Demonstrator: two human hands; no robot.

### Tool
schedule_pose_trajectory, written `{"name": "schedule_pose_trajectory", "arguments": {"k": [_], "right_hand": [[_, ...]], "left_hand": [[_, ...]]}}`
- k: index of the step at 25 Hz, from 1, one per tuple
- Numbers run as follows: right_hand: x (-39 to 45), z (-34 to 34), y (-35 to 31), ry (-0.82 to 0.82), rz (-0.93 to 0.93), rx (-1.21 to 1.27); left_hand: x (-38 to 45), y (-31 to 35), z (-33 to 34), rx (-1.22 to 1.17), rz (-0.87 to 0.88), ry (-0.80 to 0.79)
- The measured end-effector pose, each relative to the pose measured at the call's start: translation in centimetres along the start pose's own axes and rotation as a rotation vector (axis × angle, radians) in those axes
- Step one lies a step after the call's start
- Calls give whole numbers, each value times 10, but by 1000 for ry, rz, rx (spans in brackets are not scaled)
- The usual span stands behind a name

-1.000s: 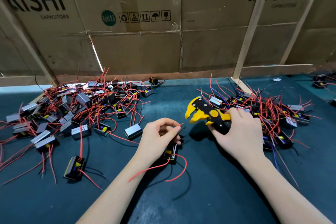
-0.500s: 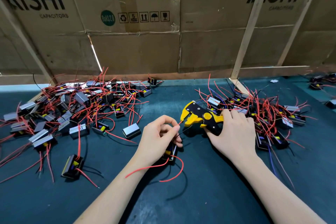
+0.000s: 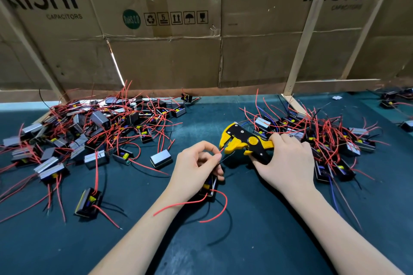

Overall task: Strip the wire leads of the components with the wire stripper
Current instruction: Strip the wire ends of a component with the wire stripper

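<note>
A: What is the left hand (image 3: pixel 196 163) doing?
B: Its fingers (image 3: pixel 213 158) are pinching a red lead (image 3: pixel 220 151) and a black one together, with the component (image 3: pixel 210 185) tucked under the palm above the table (image 3: pixel 257 219).
A: And the right hand (image 3: pixel 288 161)?
B: It is gripping the yellow-and-black wire stripper (image 3: pixel 243 140) by its handles, the stripper's mouth gaping just beside the lead tip.
A: The other components?
B: They are lying in two heaps: the left pile (image 3: pixel 89 136) and the right pile (image 3: pixel 330 136).
</note>
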State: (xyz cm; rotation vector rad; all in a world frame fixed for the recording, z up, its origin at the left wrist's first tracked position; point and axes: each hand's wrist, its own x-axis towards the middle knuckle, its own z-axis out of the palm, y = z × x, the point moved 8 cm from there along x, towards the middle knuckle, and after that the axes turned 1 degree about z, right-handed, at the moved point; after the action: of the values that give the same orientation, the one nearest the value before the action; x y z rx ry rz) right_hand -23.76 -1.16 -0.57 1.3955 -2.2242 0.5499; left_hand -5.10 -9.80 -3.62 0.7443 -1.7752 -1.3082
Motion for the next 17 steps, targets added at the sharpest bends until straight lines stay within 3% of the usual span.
{"name": "schedule_pose_trajectory", "arguments": {"k": [12, 17], "right_hand": [[1, -2, -1, -60, 4, -51], [2, -8, -2, 81, -44, -57]], "left_hand": [[0, -2, 0, 8, 3, -24], [2, 1, -2, 79, -3, -84]]}}
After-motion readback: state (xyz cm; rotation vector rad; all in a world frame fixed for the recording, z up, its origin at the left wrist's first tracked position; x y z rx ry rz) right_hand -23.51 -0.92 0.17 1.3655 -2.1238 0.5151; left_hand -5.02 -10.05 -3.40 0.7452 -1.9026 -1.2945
